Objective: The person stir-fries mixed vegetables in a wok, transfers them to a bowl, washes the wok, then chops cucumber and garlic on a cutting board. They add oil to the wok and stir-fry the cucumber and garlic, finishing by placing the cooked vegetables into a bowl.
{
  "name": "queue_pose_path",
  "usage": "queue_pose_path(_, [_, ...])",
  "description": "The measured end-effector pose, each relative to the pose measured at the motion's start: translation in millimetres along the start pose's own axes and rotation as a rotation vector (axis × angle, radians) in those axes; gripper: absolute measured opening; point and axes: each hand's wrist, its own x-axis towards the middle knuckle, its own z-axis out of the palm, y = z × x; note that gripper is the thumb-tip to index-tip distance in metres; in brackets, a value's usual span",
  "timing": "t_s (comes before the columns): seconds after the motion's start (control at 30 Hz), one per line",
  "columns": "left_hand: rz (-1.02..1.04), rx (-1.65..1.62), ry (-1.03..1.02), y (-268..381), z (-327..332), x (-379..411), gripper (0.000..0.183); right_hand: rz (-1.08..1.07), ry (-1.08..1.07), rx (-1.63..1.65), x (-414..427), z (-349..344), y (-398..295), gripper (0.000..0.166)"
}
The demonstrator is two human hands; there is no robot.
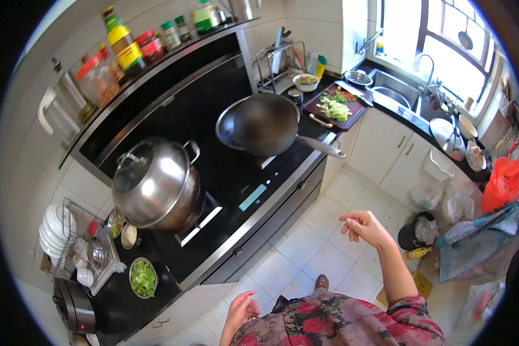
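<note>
My right hand (362, 228) hangs over the tiled floor, fingers loosely bent, holding nothing. My left hand (241, 312) is low by my body, also empty, near the front of the cooktop counter. Ahead of me a wok (227, 127) with a metal handle sits on the right burner; a blurred patch hides much of it. A large steel pot with a domed lid (151, 186) stands on the left burner. A metal bowl of green leaves (143, 278) rests on the counter at the left. Cut vegetables (335, 109) and a knife (354, 90) lie on a dark cutting board (344, 124) at the right.
Bottles and jars (123, 43) line the shelf above the cooktop. A dish rack with white plates (58, 229) and a rice cooker (74, 306) stand left. The sink (395, 86) is back right. A black bin (411, 235) and plastic bags are on the right side.
</note>
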Motion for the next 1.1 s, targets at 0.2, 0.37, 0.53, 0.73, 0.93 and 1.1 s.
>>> queue_pose_path(0.2, [0.023,0.251,-0.12,54,95,38,0.032,-0.056,0.025,0.116,58,-55,-16,0.022])
queue_pose_path(0.37, [0.038,0.347,-0.137,93,139,77,0.033,-0.078,0.069,0.108,89,-91,-32,0.023])
queue_pose_path(0.53, [0.152,0.408,-0.415,126,199,155,0.044,-0.027,0.164,0.173,102,-137,-37,0.023])
queue_pose_path(0.73, [0.239,0.133,-0.511,159,297,211,0.056,0.071,0.23,0.239,143,-177,-47,0.018])
queue_pose_path(0.93, [0.073,-0.379,-0.38,198,366,250,0.031,0.116,0.242,0.351,235,-228,-49,0.017])
queue_pose_path(1.1, [0.12,-0.512,-0.383,188,359,247,0.03,0.128,0.038,0.369,313,-272,-59,0.017])
